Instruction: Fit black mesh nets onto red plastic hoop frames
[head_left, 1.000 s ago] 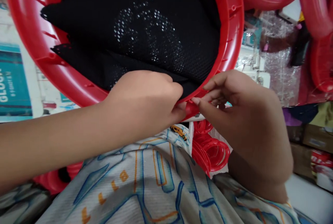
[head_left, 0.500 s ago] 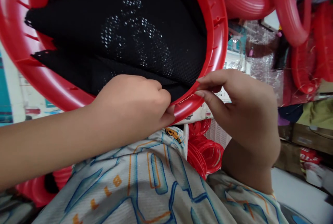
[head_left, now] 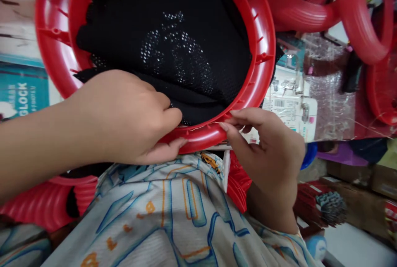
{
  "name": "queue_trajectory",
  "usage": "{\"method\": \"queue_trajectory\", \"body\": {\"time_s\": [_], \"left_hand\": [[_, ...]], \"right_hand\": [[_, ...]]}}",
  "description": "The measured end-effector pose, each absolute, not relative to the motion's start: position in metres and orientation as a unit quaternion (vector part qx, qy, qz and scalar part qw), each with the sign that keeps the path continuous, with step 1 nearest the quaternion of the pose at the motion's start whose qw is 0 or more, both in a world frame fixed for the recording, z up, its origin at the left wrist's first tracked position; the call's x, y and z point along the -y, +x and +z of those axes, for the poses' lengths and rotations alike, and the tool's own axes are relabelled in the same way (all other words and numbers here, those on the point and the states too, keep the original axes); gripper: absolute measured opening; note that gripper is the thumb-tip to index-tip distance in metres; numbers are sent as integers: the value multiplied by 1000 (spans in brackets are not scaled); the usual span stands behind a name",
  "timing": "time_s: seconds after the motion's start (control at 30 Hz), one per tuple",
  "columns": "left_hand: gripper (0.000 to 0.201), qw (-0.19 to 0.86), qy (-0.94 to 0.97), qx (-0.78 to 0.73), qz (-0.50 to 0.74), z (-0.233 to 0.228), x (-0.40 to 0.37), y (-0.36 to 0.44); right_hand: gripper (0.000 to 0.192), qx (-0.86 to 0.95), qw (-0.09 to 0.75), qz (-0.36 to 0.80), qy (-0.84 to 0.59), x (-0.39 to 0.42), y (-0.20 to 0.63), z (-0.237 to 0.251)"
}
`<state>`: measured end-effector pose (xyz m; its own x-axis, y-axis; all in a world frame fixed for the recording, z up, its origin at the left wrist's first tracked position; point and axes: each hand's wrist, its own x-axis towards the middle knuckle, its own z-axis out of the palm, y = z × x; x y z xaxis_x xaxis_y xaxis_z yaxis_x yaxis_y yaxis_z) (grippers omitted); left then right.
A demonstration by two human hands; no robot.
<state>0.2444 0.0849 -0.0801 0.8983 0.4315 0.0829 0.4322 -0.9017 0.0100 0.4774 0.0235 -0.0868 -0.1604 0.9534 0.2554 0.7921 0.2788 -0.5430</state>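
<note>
A large red plastic ring [head_left: 263, 44] fills the upper middle, its ribbed hollow side facing me. Black mesh fabric [head_left: 186, 52] spans its opening, with jagged cut edges folded inward on the left. My left hand [head_left: 133, 118] is closed over the ring's near-left rim, thumb on the outer wall and fingertips hidden behind the knuckles. A thin pale thread [head_left: 204, 126] runs along the groove of the near rim. Its right end is pinched between the thumb and forefinger of my right hand [head_left: 263, 147], just right of the rim's lowest part.
More red plastic rings [head_left: 304, 10] are heaped at the upper right. A ribbed red piece [head_left: 40, 205] lies at lower left. Beneath the ring is a printed surface with a teal box [head_left: 25, 93]. Cardboard boxes [head_left: 350, 172] and a bundle of small dark pieces [head_left: 330, 207] sit right.
The ring and fabric have shifted right and slightly turned in view. My left hand has slid left along the rim, exposing more thread. My right hand has moved down and left, still pinching.
</note>
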Motion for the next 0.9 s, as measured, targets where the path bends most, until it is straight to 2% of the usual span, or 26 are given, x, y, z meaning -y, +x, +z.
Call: {"method": "queue_trajectory", "body": {"time_s": [0.23,0.57,0.77,0.9], "left_hand": [[31,-16,-934,344,-97,-73,-64,290],[22,-121,-866,473,-109,-80,-45,303],[30,-142,-866,464,-123,-87,-48,297],[27,-201,-857,457,-125,-93,-49,289]], "right_hand": [[30,743,268,155,-593,-21,475,-82],[27,829,223,42,-511,-27,483,-72],[24,817,214,111,-524,-40,483,-69],[24,802,229,153,-530,-41,485,-71]]}}
